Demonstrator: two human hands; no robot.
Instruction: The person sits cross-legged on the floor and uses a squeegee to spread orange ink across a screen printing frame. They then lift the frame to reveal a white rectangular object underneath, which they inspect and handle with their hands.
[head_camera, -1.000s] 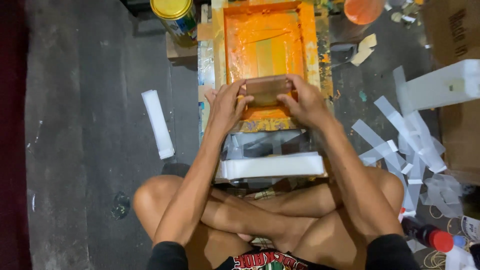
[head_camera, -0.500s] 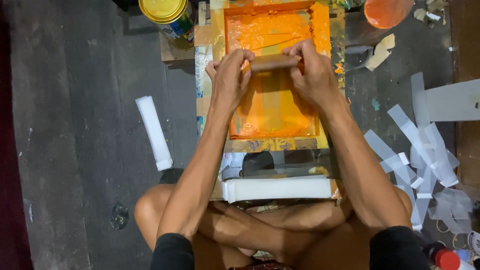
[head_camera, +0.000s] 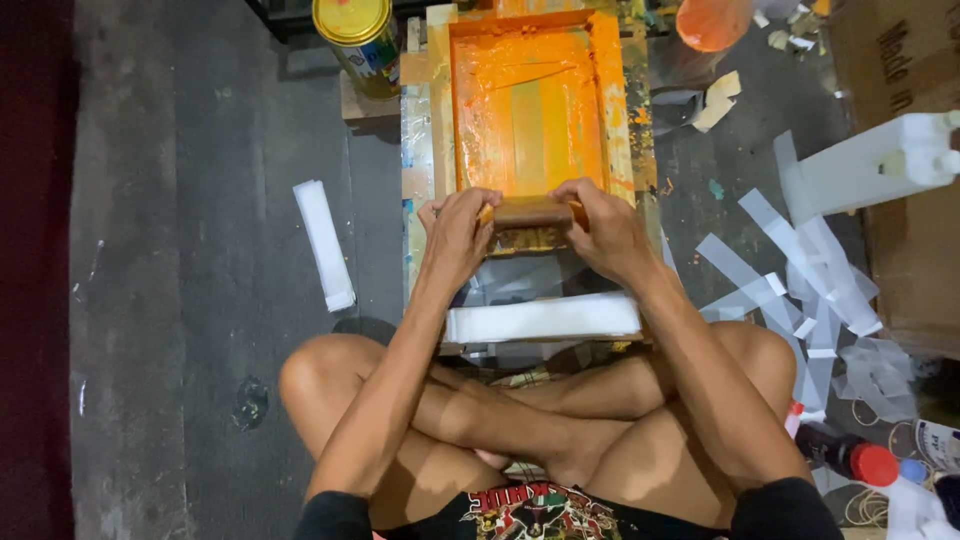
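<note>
On the far left I see one white roll (head_camera: 324, 245) lying flat on the dark floor, well apart from the work. Above it stands one yellow-lidded paint can (head_camera: 357, 38), just beside the top left corner of the frame. In the middle I count one screen frame (head_camera: 441, 120), its mesh flooded with orange ink, lying flat with one white strip of material (head_camera: 545, 318) at its near end, above my crossed legs.

My left hand (head_camera: 458, 232) is curled shut around the left end of one wooden squeegee (head_camera: 530, 212); my right hand (head_camera: 605, 225) is clenched over its right end, fingers wrapped across the top. The squeegee sits crosswise at the near edge of the orange mesh, touching the screen.

Further right I see one orange-smeared tub (head_camera: 712, 20) at the top, a loose heap of white tape strips (head_camera: 800, 290) too tangled for me to count, and one red-capped bottle (head_camera: 850, 458) near my right knee.
</note>
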